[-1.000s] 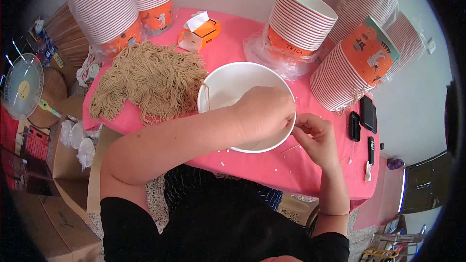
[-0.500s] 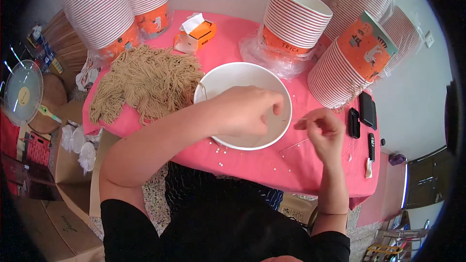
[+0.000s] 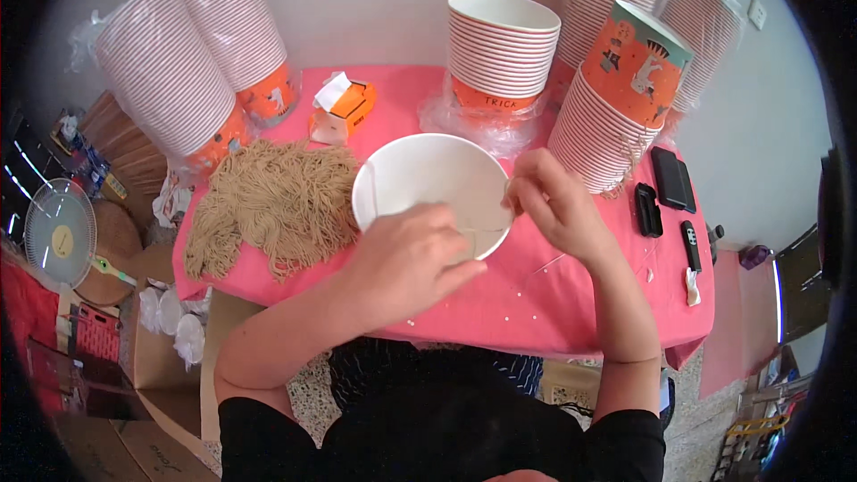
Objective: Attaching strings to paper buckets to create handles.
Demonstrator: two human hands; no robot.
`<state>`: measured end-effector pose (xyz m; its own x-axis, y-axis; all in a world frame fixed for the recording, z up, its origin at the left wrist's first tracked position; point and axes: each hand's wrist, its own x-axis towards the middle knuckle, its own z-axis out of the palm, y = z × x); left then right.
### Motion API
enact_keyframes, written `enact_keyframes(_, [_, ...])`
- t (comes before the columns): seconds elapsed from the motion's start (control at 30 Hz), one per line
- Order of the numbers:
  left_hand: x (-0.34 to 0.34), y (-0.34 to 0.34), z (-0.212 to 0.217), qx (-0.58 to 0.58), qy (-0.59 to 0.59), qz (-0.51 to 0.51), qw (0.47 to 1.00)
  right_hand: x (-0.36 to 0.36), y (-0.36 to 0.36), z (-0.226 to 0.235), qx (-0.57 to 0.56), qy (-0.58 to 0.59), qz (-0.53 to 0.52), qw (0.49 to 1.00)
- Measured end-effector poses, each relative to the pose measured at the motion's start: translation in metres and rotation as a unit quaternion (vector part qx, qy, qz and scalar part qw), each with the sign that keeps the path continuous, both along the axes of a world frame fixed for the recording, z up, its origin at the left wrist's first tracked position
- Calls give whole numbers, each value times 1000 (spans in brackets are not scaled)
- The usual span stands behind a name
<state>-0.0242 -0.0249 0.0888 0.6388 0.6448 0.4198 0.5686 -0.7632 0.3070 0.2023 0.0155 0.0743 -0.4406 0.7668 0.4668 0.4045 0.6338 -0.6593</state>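
Observation:
A white round paper bucket (image 3: 379, 170) stands on the pink cloth with its mouth toward me. My left hand (image 3: 402, 250) is over its near side, fingers curled and blurred, thumb pointing right; what it holds, if anything, is hidden. At the bucket's right rim my right hand (image 3: 553, 205) pinches with thumb and fingertips, and I cannot make out what lies between them. A thin tan strand (image 3: 485, 230) shows against the bucket's inside, between the two hands. Left of the bucket lies a heap of tan cords (image 3: 277, 205).
Stacked paper buckets (image 3: 504, 49) stand behind, more (image 3: 611, 116) at the right and wrapped ones (image 3: 165, 67) at the left. An orange tissue box (image 3: 348, 107) sits behind the cords. A black case (image 3: 649, 210) and a black-handled tool (image 3: 690, 245) lie at right.
My right hand has moved up and left to the bucket's rim. The left hand has drawn back toward me and left. The cord end at the left rim no longer shows; the whole view has shifted.

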Motion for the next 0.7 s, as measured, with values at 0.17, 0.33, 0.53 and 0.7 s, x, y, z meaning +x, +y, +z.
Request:
enact_keyframes(0.17, [-18, 38, -12, 63, -31, 61, 996, -29, -14, 11, -32, 15, 21, 999])
enact_keyframes(0.33, [-10, 48, -10, -32, -219, 75, 972, -47, -2, 14, -100, 66, 57, 991])
enact_keyframes(0.53, [-15, 39, -12, -87, -328, 122, 933, -59, 7, 18, -131, 59, 45, 989])
enact_keyframes(0.7, [-26, 29, -4, -391, -451, 38, 802, -64, 1, 20, -179, 70, 54, 980])
